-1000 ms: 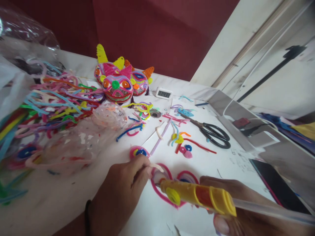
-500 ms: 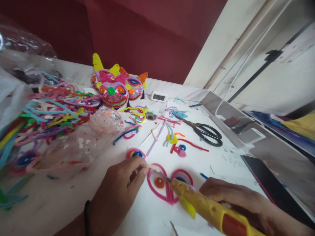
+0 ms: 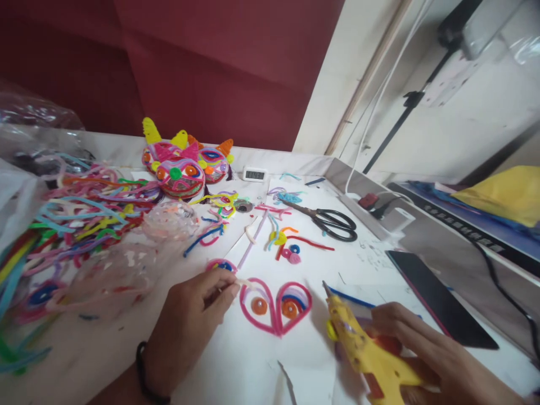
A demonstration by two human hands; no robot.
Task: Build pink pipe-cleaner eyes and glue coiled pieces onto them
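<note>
My left hand (image 3: 196, 318) pinches the end of a whitish pipe cleaner (image 3: 245, 283) between thumb and fingers. Its free end reaches over the top of the left half of a pink heart-shaped outline (image 3: 277, 332). Inside that outline sit two orange round eyes (image 3: 259, 306), with purple and blue strips over the right one. At the right, my right hand (image 3: 422, 337) grips a yellow hot glue gun (image 3: 358, 351), its metal tip pointing away from me and off the heart. A blue pipe cleaner (image 3: 352, 297) lies just beyond the tip.
Colourful pipe cleaners (image 3: 88, 208) are heaped at the left beside clear plastic shells (image 3: 171, 221). Decorated masks (image 3: 181, 177) and a small digital clock (image 3: 254, 174) stand at the back. Black-handled scissors (image 3: 336, 225) and a dark phone-like slab (image 3: 439, 298) lie to the right; tweezers (image 3: 287, 382) in front.
My right hand has drawn the glue gun rightward, away from the heart, uncovering the right eye. My left hand still pinches the whitish pipe cleaner. The camera view has shifted.
</note>
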